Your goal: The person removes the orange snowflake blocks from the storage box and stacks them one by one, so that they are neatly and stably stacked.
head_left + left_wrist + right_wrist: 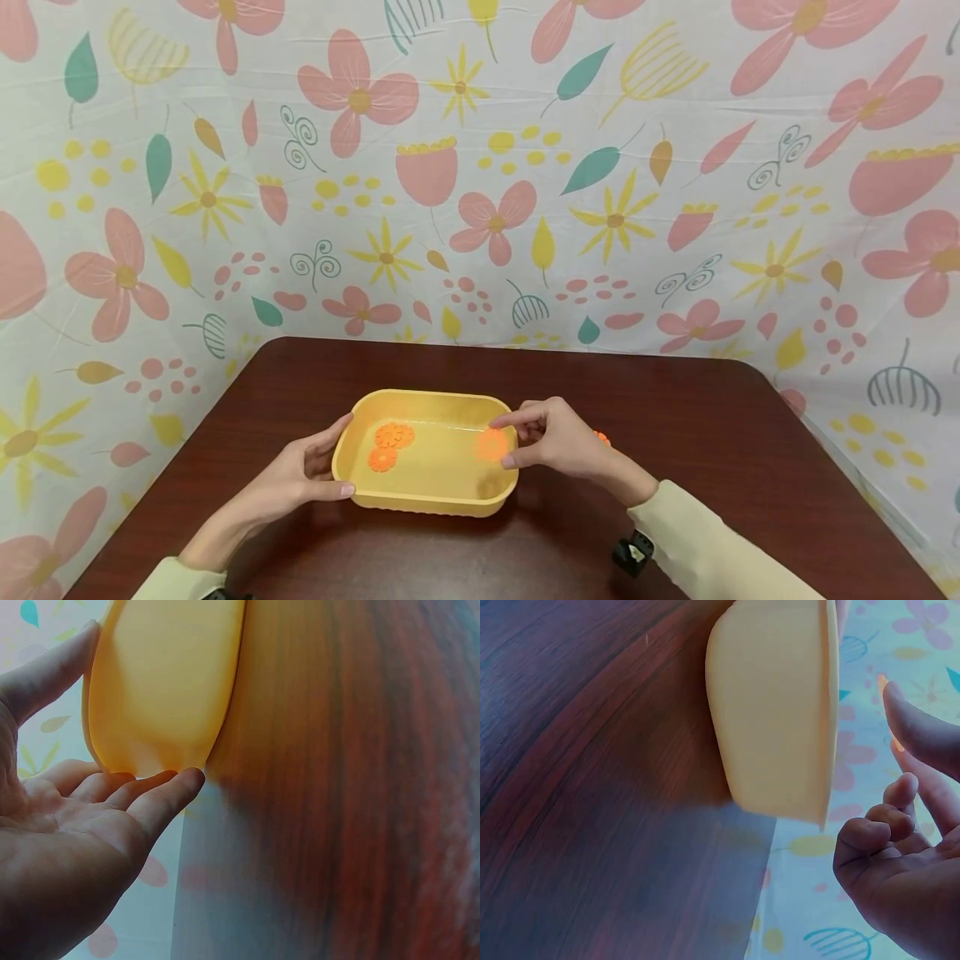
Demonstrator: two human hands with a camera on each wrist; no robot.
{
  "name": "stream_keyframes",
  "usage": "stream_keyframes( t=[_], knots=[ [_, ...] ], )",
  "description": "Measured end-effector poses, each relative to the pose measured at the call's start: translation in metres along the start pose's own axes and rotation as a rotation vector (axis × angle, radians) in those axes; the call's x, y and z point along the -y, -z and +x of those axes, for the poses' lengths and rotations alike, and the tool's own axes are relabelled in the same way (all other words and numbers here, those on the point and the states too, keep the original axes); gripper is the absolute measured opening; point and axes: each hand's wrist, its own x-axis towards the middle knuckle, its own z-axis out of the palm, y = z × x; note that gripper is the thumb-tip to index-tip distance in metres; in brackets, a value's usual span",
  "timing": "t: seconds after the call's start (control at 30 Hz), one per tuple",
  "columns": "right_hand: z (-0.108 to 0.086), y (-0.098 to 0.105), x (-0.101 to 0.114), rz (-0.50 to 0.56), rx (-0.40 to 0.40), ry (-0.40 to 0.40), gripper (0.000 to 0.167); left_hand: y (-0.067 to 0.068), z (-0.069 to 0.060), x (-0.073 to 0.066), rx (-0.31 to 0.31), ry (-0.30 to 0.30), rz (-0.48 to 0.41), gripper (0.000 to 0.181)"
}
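Note:
A yellow rectangular tray (435,504) with rounded corners sits on the table. My left hand (288,479) holds its left end, thumb at the near corner and fingers along the outer wall. In the left wrist view, the fingertips touch the end of the tray (165,690). Above the tray's right end, my right hand (558,442) pinches a thin orange flower-shaped piece (491,444) between thumb and finger. The right wrist view shows the piece nearly edge-on, mostly hidden by the fingers. Several orange flower pieces (383,459) lie inside the tray on its left side.
Behind my right wrist, a bit of another orange thing (602,437) shows on the dark brown wooden table (645,392). A white cloth (480,208) printed with flowers hangs around the table's back and sides. A black wrist strap (632,552) is near the right sleeve.

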Motion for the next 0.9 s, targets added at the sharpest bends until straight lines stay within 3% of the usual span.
stream_keyframes(
  t=[0.23, 0.63, 0.9],
  knots=[
    [-0.014, 0.014, -0.008, -0.015, -0.034, -0.019, 0.041, 0.0, 0.001, 0.001, -0.01, 0.008, 0.008, 0.1],
    [-0.042, 0.04, -0.015, -0.085, -0.099, -0.127, 0.039, 0.001, 0.001, 0.002, -0.006, -0.008, 0.022, 0.1],
    [-0.06, 0.055, -0.031, -0.101, -0.139, -0.205, 0.042, 0.002, 0.002, 0.004, -0.012, 0.013, 0.036, 0.1]
  ],
)
